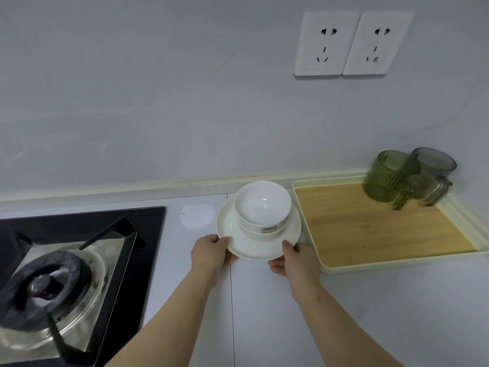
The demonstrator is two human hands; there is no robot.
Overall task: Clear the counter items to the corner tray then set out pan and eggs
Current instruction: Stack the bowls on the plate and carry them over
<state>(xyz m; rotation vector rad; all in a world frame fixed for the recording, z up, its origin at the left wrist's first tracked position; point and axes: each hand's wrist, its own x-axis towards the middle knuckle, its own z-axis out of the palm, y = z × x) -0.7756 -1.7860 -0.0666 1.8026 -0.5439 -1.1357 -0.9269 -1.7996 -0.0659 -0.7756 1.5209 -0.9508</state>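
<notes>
Pale wall [158, 102] backs a white table [370, 313]. At 9 o'clock a black gas hob [66, 274] is cut off by the left and bottom edges. Next, the left hand [211, 251] pinches the plate [258, 247] at its 7 o'clock rim, thumb on top, fingers curled beneath and mostly hidden. Two stacked bowls [262, 205] sit on the plate; the lower one shows only as a band, its label unreadable. The right hand [296, 260] pinches the rim at 5 o'clock the same way. Whether the plate rests on the table, I cannot tell. At its 3 o'clock lies the wood-lined tray [330, 268], with two blurred translucent cups [386, 178] in its 1 o'clock corner.
</notes>
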